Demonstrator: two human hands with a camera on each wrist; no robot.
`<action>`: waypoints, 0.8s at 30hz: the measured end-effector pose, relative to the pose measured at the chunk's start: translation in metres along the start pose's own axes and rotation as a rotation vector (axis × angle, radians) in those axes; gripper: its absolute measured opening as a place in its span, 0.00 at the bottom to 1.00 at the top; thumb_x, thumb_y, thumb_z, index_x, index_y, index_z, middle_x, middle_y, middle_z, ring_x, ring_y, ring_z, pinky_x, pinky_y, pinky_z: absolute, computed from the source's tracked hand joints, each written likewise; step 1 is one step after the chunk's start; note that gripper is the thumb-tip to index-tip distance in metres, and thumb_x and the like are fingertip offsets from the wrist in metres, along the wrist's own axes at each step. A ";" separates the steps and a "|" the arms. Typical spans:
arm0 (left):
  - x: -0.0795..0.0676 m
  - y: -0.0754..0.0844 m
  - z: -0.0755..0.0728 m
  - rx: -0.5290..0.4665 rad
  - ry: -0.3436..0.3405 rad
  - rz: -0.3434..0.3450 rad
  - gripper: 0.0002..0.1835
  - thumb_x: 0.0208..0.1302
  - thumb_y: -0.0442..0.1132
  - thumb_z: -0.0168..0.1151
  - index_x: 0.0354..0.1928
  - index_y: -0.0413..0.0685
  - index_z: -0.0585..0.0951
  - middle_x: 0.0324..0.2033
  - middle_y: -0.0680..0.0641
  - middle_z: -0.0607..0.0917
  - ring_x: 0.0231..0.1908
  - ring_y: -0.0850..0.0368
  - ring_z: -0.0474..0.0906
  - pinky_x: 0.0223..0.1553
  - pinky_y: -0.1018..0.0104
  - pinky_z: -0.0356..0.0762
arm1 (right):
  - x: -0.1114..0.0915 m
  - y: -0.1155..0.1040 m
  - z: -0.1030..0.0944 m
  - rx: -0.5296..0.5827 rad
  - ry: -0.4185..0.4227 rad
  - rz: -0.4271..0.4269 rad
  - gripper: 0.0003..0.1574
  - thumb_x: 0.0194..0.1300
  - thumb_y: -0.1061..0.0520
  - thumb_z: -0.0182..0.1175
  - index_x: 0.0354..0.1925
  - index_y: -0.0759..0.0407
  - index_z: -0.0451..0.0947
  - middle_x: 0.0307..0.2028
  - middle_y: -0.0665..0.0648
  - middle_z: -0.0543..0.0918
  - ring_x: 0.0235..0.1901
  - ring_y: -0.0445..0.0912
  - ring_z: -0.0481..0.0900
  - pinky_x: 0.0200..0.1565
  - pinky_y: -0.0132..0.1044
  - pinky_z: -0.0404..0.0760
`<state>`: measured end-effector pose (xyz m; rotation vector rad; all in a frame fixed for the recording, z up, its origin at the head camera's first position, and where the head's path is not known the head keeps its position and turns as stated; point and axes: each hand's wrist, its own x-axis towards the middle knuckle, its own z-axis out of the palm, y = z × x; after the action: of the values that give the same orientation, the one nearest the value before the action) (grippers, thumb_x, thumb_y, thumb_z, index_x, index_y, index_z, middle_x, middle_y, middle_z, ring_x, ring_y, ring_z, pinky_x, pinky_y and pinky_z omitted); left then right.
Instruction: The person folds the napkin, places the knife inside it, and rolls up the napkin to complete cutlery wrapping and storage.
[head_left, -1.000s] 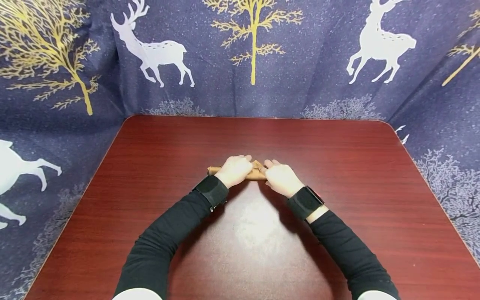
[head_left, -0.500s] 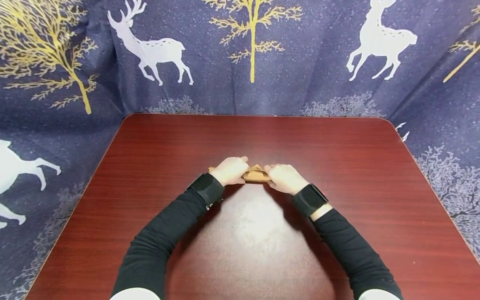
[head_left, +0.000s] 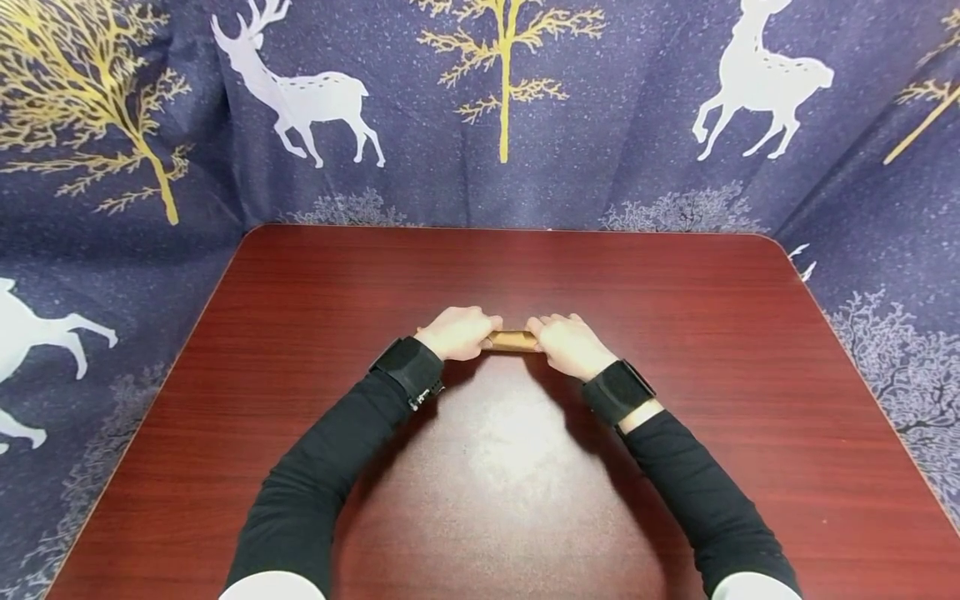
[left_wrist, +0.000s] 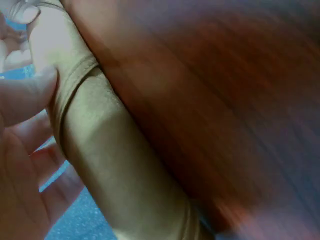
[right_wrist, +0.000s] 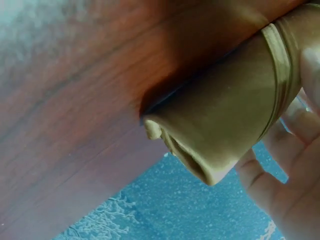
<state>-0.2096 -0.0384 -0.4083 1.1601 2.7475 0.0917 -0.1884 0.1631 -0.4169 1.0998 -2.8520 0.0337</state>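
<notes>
A tan-brown sheet rolled into a flattish tube (head_left: 512, 341) lies crosswise near the middle of the table. My left hand (head_left: 457, 333) grips its left part, and my right hand (head_left: 568, 343) holds the right part, with a short stretch showing between them. In the left wrist view the roll (left_wrist: 115, 145) has a slanting overlapped edge, and the thumb (left_wrist: 30, 95) presses on it with fingers behind. The right wrist view shows the folded end of the roll (right_wrist: 215, 115) sticking out past the right fingers (right_wrist: 295, 130). The fingers' far sides are partly hidden.
The reddish-brown wooden table (head_left: 337, 283) has rounded far corners and a bright glare patch in front of the hands. Behind and beside it hangs a dark blue cloth (head_left: 600, 125) printed with white deer and yellow trees.
The roll's pointed flap, seen earlier between the hands, no longer shows, and the middle looks narrower. Both hands have shifted slightly apart, and the roll's left end is now hidden in the head view.
</notes>
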 end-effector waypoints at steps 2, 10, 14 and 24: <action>0.001 -0.001 0.000 0.002 -0.023 -0.015 0.06 0.52 0.35 0.59 0.34 0.50 0.75 0.25 0.51 0.74 0.31 0.54 0.73 0.31 0.61 0.72 | 0.002 0.000 0.000 0.016 -0.010 0.018 0.20 0.40 0.67 0.63 0.35 0.59 0.69 0.26 0.55 0.77 0.27 0.51 0.76 0.26 0.42 0.69; 0.010 -0.005 -0.003 -0.009 -0.068 -0.031 0.11 0.53 0.31 0.56 0.38 0.50 0.80 0.29 0.49 0.71 0.30 0.54 0.72 0.33 0.62 0.72 | 0.007 -0.002 0.003 -0.073 0.109 -0.004 0.19 0.35 0.66 0.66 0.32 0.60 0.74 0.29 0.57 0.73 0.32 0.52 0.70 0.29 0.43 0.69; 0.013 -0.006 -0.005 -0.012 -0.094 -0.041 0.11 0.54 0.32 0.55 0.39 0.49 0.80 0.30 0.49 0.72 0.31 0.53 0.72 0.35 0.61 0.72 | 0.007 -0.006 0.006 -0.177 0.292 -0.076 0.13 0.37 0.64 0.66 0.26 0.62 0.74 0.25 0.58 0.71 0.27 0.52 0.69 0.24 0.40 0.70; 0.013 -0.009 0.002 -0.005 0.088 -0.055 0.05 0.54 0.31 0.56 0.31 0.49 0.73 0.25 0.51 0.75 0.28 0.54 0.74 0.29 0.60 0.72 | 0.011 -0.007 0.015 -0.232 0.345 -0.083 0.03 0.48 0.63 0.58 0.25 0.62 0.74 0.23 0.59 0.72 0.21 0.52 0.70 0.19 0.40 0.72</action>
<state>-0.2249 -0.0354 -0.4129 1.1037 2.8516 0.1463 -0.1930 0.1503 -0.4312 1.0463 -2.4337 -0.1004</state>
